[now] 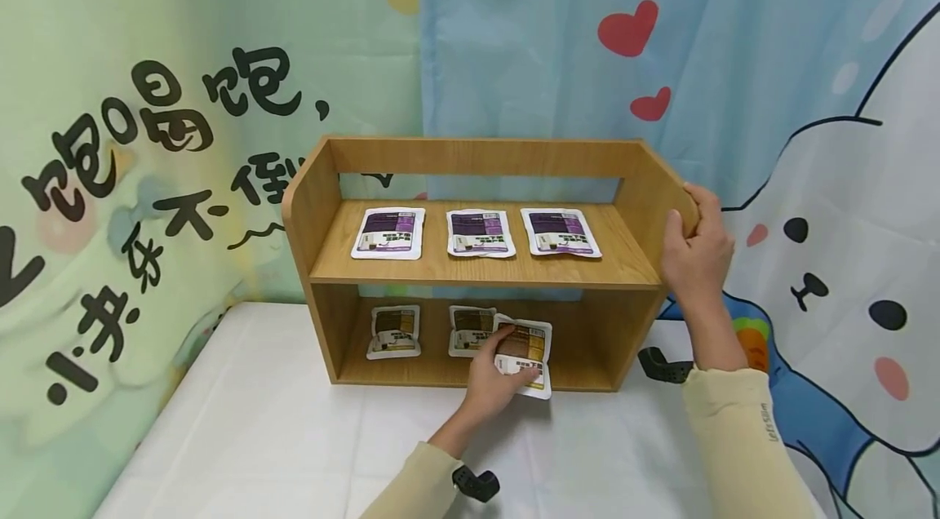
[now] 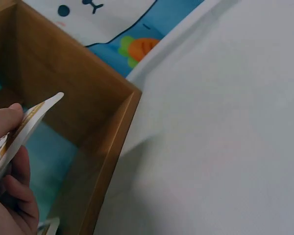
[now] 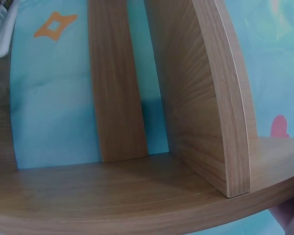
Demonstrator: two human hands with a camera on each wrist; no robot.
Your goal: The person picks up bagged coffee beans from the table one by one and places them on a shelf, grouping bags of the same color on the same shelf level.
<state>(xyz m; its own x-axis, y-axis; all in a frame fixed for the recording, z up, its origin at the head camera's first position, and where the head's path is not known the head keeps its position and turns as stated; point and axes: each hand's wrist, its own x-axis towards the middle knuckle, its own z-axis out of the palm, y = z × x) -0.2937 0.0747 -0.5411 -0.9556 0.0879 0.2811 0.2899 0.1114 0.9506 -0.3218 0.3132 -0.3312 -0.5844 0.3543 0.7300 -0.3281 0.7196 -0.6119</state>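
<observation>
My left hand [image 1: 490, 380] pinches a white-edged brown and yellow packet [image 1: 527, 343] between thumb and fingers, in front of the lower tier of a wooden shelf [image 1: 470, 286]. In the left wrist view the packet [image 2: 32, 120] is seen nearly edge-on, tilted, with the thumb on one face and curled fingers behind. My right hand [image 1: 699, 254] grips the front edge of the shelf's right side panel. Two similar packets lie on the lower tier, one at the left [image 1: 394, 331] and one in the middle [image 1: 470, 330], partly covered by the held one.
On the upper tier lie three purple and white packets, at left [image 1: 389, 233], middle [image 1: 481, 233] and right [image 1: 561, 232]. The shelf stands on a white-covered table [image 1: 294, 437]. Printed curtains [image 1: 514, 29] hang behind it.
</observation>
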